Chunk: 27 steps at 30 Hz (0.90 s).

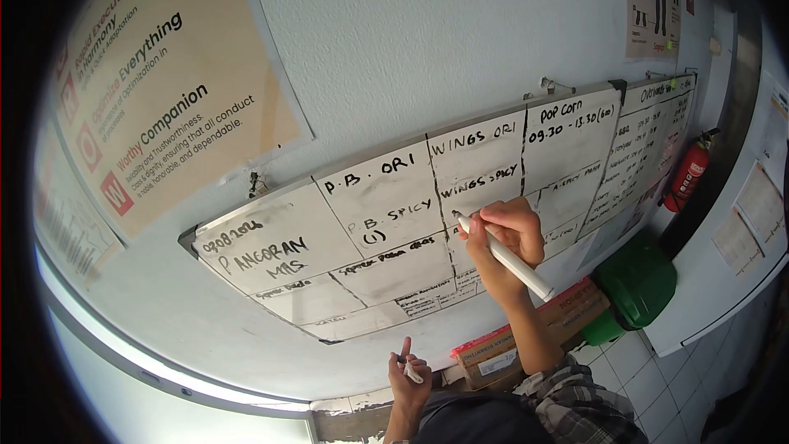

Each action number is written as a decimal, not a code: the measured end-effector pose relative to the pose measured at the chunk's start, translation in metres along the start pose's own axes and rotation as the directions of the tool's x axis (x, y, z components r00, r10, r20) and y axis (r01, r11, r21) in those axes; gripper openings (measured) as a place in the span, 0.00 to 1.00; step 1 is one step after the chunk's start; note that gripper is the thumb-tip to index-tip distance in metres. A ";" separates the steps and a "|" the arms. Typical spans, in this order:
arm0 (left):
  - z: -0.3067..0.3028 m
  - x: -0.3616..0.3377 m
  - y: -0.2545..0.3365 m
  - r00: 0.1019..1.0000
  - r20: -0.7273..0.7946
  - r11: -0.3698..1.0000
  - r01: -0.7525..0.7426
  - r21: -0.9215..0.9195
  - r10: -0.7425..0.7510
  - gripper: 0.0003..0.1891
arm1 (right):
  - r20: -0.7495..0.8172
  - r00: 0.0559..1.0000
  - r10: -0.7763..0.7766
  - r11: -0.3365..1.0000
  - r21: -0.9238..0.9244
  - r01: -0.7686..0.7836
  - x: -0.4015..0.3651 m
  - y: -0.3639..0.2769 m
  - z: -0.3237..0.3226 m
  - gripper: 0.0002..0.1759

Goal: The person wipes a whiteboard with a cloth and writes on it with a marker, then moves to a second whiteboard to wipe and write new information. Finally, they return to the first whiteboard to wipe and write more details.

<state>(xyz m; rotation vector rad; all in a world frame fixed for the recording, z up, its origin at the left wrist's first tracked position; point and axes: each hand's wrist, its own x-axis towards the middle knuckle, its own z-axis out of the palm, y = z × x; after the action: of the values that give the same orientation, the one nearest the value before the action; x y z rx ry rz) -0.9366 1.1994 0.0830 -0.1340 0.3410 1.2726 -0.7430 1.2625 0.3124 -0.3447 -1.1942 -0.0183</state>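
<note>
A whiteboard point(382, 189) with black handwriting and ruled lines hangs on the wall. My right hand point(511, 240) grips a white marker point(519, 266), its tip at the board just below the words "WINGS SPICY". Lower down, my left hand point(409, 378) is in front of the wall under the board. Its index finger points up while the other fingers curl round a small white and dark object point(411, 372), perhaps a marker cap or cloth, too small to name.
A large poster point(189, 57) is on the wall at the upper left. Cardboard boxes point(493, 353) and a green bin point(637, 279) stand below the board at the right. A red fire extinguisher point(690, 168) hangs at the far right.
</note>
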 end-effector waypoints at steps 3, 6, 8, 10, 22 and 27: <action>0.003 -0.001 -0.001 0.999 -0.021 0.996 -0.046 0.075 0.047 0.22 | 0.051 0.998 -0.034 0.997 -0.073 0.038 0.002 -0.001 -0.003 0.17; 0.001 -0.001 -0.001 0.998 -0.031 0.993 -0.050 0.103 0.053 0.22 | 0.131 0.990 -0.057 0.992 -0.107 0.071 0.005 -0.003 -0.004 0.15; -0.001 0.000 -0.001 0.998 -0.031 0.992 -0.053 0.110 0.057 0.22 | 0.146 0.988 -0.059 0.991 -0.112 0.076 0.006 -0.001 -0.003 0.14; -0.007 0.002 0.001 0.999 0.005 0.992 -0.043 0.120 0.042 0.20 | 0.119 0.989 -0.093 0.985 -0.137 0.109 0.007 0.002 -0.002 0.14; -0.008 0.001 0.002 0.998 0.024 0.987 -0.067 0.145 0.064 0.18 | -0.037 0.993 -0.111 0.985 -0.135 0.105 -0.001 -0.005 -0.017 0.17; -0.010 -0.005 0.000 0.992 -0.054 0.985 -0.107 0.135 0.115 0.17 | -0.105 0.994 -0.042 0.993 -0.110 0.030 -0.013 -0.027 -0.027 0.11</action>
<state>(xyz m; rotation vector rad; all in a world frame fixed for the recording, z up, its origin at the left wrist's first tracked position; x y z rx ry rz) -0.9394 1.1921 0.0754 -0.0421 0.4902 1.3541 -0.7283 1.2275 0.2986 -0.4124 -1.0948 -0.1318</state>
